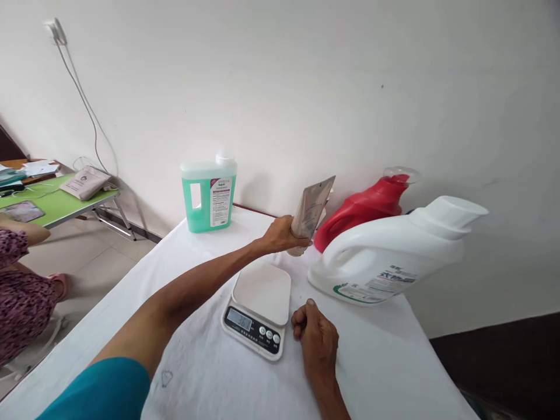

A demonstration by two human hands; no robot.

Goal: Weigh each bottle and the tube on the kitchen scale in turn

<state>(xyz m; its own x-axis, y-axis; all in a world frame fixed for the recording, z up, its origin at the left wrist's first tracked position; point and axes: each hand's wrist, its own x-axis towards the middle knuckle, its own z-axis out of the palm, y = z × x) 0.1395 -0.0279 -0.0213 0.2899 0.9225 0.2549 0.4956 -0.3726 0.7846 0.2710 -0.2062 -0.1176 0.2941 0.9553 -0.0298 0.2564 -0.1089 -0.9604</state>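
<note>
My left hand (pixel 282 234) is wrapped round the lower part of a grey-beige stand-up pouch (pixel 311 207) and holds it tilted, its top leaning right, beyond the scale. A white digital kitchen scale (pixel 262 294) lies on the cloth with nothing on its plate. Digits show on its display, perhaps 361. Beside the scale's right edge rests my right hand (pixel 315 341), loosely curled into a fist, with nothing visible in it. Just right of the pouch stand a red jug (pixel 363 207) and a white detergent jug (pixel 389 256), both leaning right.
A clear bottle of green liquid (pixel 210 201) stands at the back left of the white-clothed table (pixel 210 373), near the wall. Further left, a green folding table (pixel 56 207) carries a beige packet (pixel 85 182) and papers. A person in patterned clothing (pixel 26 306) sits there.
</note>
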